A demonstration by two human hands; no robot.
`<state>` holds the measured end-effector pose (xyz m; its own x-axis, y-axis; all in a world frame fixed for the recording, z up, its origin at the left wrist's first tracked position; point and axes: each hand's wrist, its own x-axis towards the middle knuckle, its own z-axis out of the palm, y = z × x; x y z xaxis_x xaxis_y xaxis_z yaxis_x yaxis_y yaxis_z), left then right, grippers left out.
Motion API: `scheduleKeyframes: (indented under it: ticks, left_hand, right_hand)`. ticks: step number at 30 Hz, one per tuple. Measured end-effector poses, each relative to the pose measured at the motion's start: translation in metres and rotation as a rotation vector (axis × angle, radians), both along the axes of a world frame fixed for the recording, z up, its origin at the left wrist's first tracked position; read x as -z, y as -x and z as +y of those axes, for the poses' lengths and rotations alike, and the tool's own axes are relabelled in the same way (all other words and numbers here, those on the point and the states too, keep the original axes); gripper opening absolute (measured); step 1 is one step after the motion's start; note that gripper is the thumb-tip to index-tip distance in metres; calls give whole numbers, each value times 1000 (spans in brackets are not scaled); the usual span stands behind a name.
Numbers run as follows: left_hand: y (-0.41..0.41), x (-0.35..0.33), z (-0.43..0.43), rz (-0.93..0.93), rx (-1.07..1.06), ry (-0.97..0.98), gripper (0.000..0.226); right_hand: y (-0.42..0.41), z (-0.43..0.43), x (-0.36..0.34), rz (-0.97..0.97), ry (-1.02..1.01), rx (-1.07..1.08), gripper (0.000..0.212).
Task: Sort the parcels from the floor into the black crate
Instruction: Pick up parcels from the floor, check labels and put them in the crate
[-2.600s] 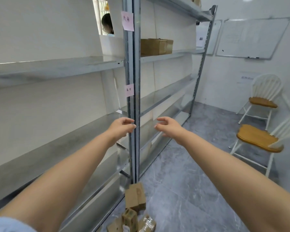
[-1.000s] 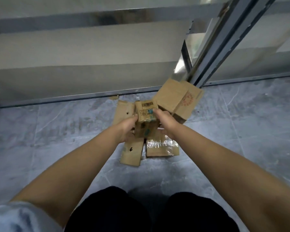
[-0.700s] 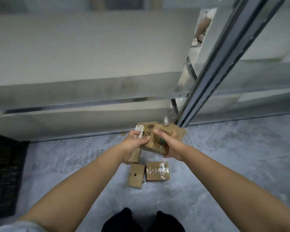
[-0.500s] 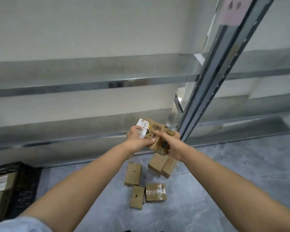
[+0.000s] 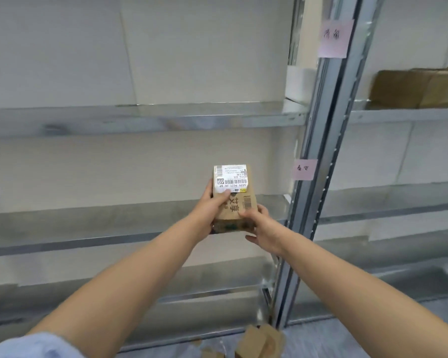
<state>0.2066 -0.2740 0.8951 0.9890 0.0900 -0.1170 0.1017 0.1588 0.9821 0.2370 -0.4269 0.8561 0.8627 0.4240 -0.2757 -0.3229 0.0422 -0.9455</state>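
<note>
I hold a small brown cardboard parcel [image 5: 234, 202] up in front of the shelving, its white barcode label facing me at the top. My left hand [image 5: 211, 211] grips its left side with the thumb on the label's lower edge. My right hand [image 5: 263, 228] holds its lower right corner from the side and beneath. More brown parcels on the floor [image 5: 259, 342] show at the bottom edge of the view. The black crate is out of view.
Grey metal shelving [image 5: 140, 117] fills the view, with an upright post [image 5: 318, 177] just right of my hands carrying two pink notes [image 5: 334, 38]. A brown box on the shelf [image 5: 419, 87] sits at the upper right. Grey tiled floor [image 5: 373, 339] shows at the lower right.
I picked one parcel from the pile on the floor with both hands and raised it to chest height. My view lifted from the floor to the shelves, and the crate left the frame.
</note>
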Motion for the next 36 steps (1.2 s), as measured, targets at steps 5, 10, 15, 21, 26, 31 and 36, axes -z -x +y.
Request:
scheduleKeyframes:
  ticks: [5, 10, 15, 21, 26, 31, 36]
  left_hand:
    - [4, -20, 19, -139, 25, 23, 43]
    - [21, -32, 31, -166, -50, 15, 42]
    - [62, -28, 65, -27, -400, 2, 73]
    - [135, -31, 117, 135, -383, -435, 100]
    - [178, -11, 126, 328, -189, -376, 57]
    - [205, 2, 143, 391, -253, -278, 60]
    - [220, 4, 166, 271, -411, -210, 62]
  right_hand:
    - [4, 7, -26, -81, -60, -201, 53]
    - [3, 28, -43, -140, -1, -259, 28]
    - [4, 53, -53, -263, 88, -408, 39]
    - [13, 84, -58, -351, 234, -732, 22]
    - [37, 117, -56, -234, 139, -749, 58]
    - [61, 143, -47, -247, 117, -642, 43]
    - [71, 164, -46, -95, -25, -312, 49]
